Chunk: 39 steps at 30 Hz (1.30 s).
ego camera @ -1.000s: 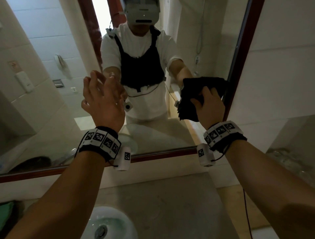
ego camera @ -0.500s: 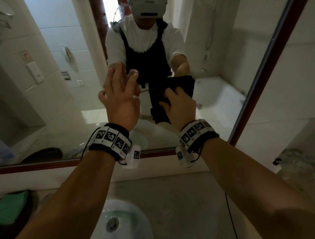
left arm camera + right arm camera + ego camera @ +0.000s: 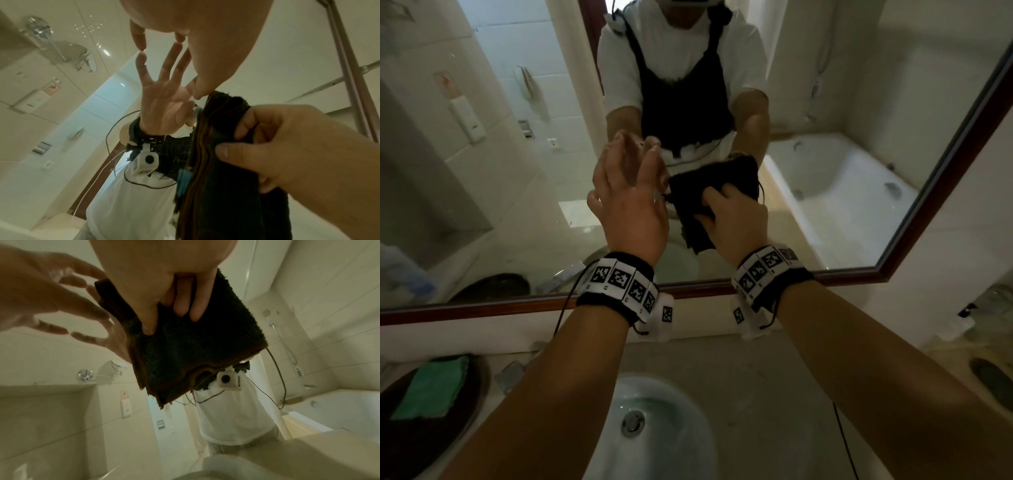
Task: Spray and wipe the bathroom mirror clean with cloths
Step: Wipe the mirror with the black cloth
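Note:
The bathroom mirror [image 3: 482, 205] has a dark red frame and fills the wall ahead. My right hand [image 3: 714, 202] grips a folded dark cloth [image 3: 709, 192] and holds it against the glass near the mirror's middle. In the right wrist view its fingers [image 3: 185, 305] and thumb curl over the cloth [image 3: 195, 350]. My left hand [image 3: 633, 154] is raised just left of the cloth, fingers spread and straight. In the left wrist view a fingertip [image 3: 140, 43] meets its reflection on the glass. The left hand holds nothing.
A white sink basin [image 3: 661, 428] lies below my arms in a stone counter [image 3: 774, 394]. A green cloth [image 3: 431, 387] lies on a dark round tray [image 3: 448, 438] at the left. The mirror frame [image 3: 945, 164] runs up at the right, with clear bottles [image 3: 989, 308] beside it.
My right hand has carried the dark cloth left across the glass from the right frame to the middle, beside my left hand. The left hand stays open near the mirror.

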Each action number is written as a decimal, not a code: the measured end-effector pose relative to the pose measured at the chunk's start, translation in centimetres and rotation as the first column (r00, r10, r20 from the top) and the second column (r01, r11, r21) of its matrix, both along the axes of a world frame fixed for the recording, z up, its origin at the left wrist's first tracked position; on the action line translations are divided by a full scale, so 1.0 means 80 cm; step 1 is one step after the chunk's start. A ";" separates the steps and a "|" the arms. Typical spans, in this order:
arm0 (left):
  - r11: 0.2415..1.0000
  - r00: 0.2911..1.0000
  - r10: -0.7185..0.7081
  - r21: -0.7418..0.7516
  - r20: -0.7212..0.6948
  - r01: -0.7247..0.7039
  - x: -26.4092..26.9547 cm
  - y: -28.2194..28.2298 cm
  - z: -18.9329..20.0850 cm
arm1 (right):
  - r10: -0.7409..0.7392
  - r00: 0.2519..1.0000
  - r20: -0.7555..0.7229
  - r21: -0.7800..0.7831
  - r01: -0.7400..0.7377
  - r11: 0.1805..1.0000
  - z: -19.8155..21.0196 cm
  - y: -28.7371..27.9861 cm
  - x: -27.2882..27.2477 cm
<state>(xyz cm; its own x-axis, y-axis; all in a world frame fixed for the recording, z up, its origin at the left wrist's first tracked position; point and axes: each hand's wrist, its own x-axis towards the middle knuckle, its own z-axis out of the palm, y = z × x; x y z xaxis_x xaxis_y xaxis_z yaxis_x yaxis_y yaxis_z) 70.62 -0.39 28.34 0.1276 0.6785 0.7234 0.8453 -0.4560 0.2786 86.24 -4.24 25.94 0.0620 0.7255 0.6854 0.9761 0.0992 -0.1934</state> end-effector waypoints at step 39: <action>1.000 0.998 0.004 0.005 -0.065 -0.003 0.003 0.001 -0.007 | 0.001 0.995 -0.097 0.043 0.003 0.999 -0.013 0.013 -0.025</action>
<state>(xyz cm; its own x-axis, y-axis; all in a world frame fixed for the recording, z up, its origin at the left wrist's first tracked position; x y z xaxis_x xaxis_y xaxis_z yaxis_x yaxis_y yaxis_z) 70.85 -0.33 27.74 0.1723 0.6758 0.7166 0.8632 -0.4540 0.2207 84.24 -3.22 24.91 0.1305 0.6951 0.7069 0.9531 0.1086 -0.2827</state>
